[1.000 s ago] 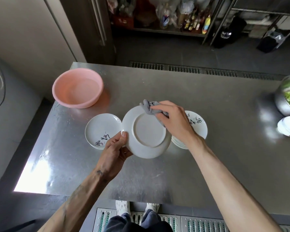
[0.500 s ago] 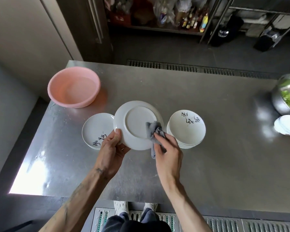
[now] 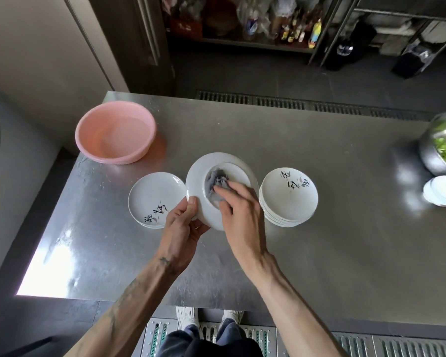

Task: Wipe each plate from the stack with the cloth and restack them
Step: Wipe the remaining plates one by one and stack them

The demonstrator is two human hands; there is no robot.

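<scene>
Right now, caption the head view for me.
Left hand grips an upturned plate; right hand presses the grey cloth on its underside.

hidden: right hand [image 3: 238, 215] covers cloth's [image 3: 215, 181] near part and held plate's [image 3: 198, 176] near-right rim | left hand [image 3: 183, 225]: fingers behind that plate, unseen | blurred: right fingertips [image 3: 232, 194] | stack [image 3: 289, 199] right of right hand: count unclear | cut off far right: steel bowl [image 3: 433, 150], small white plates [image 3: 440, 191]

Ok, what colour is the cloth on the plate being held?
Grey: the cloth shows best in the head view, against the white plate.
</scene>
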